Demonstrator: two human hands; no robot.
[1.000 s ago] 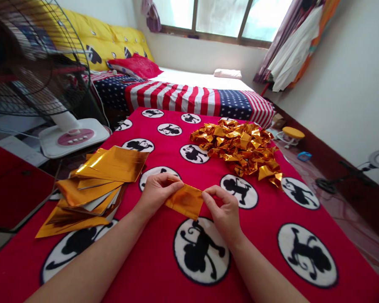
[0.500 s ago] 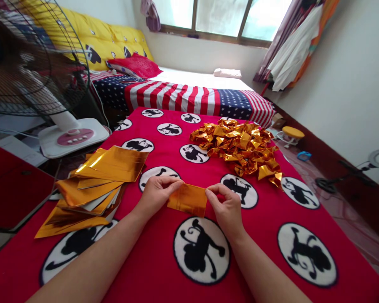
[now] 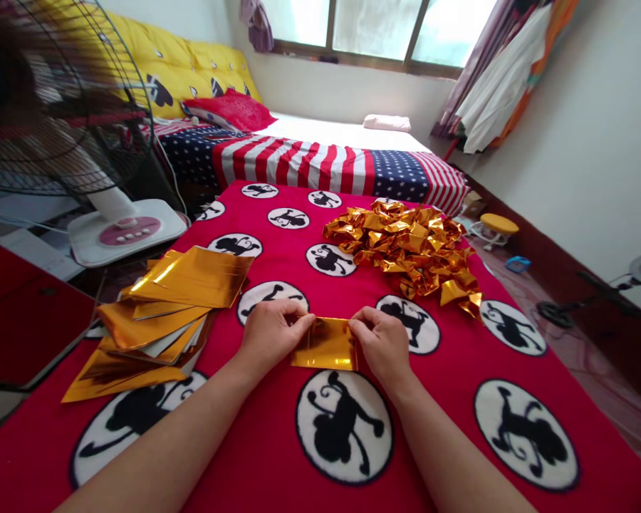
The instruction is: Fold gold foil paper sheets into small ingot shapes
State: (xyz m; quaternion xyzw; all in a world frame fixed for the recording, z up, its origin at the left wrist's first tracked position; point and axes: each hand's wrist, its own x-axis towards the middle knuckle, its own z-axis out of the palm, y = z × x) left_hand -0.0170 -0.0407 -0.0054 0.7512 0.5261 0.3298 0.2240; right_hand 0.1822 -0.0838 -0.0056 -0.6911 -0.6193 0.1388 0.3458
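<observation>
Between my two hands is a small rectangle of shiny gold foil paper, its long edges running left to right. My left hand pinches its upper left corner between thumb and finger. At the upper right corner, my right hand grips it the same way. A fanned stack of gold foil paper sheets lies to the left of my left hand. Beyond my right hand is a heap of folded gold foil pieces.
The red cloth with monkey-print circles covers the surface under my hands. A running fan stands at the left beside a dark red board. Behind is a bed; a yellow stool is on the floor at right.
Both hands and the gold foil paper have shifted slightly right and down in view. The paper has tilted and now reflects more light. Both pinches are kept.
</observation>
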